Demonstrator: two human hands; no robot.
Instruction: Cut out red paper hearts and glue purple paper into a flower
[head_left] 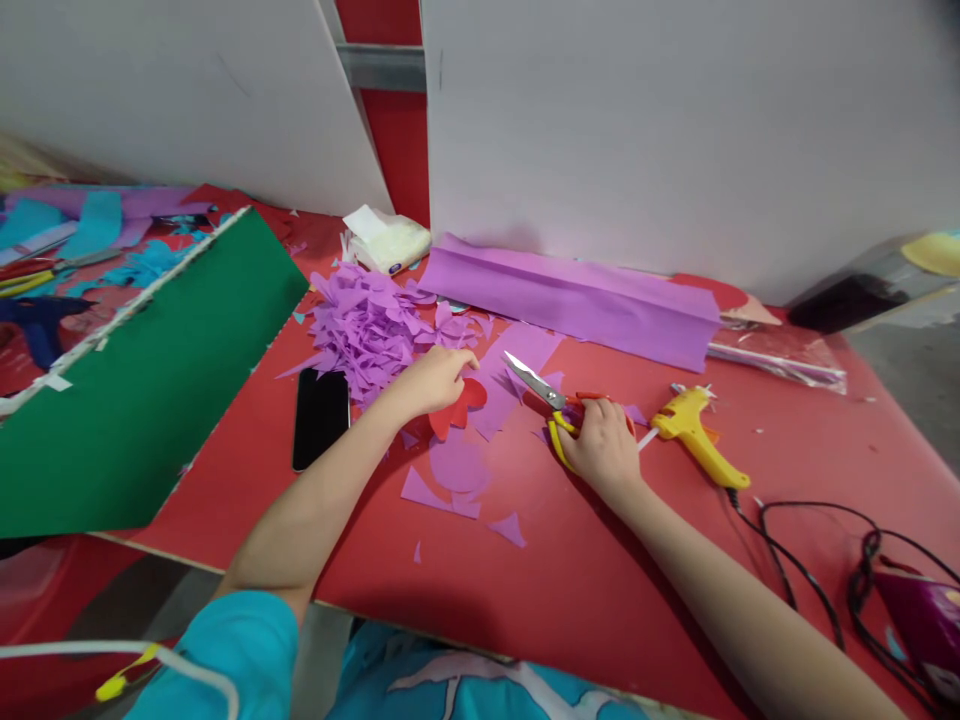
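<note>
My right hand (604, 442) is closed round the handles of a pair of scissors (553, 396) with red and yellow grips. Their blades point up and left, over purple paper. My left hand (442, 380) is curled, its index finger bent forward, just above a red paper cut-out (459, 408) with rounded lobes; whether the fingers pinch anything is hidden. Under and around the cut-out lie a purple paper strip (517, 355) and a rounded purple piece (459, 462) with several scraps. A heap of purple paper cuttings (367, 325) sits beyond my left forearm.
A yellow glue gun (701, 437) with a black cord lies to the right. A black phone (321, 418) is by my left forearm. The green board (165, 390) slants across the left side. At the back are folded purple paper (577, 300) and a tissue pack (390, 242).
</note>
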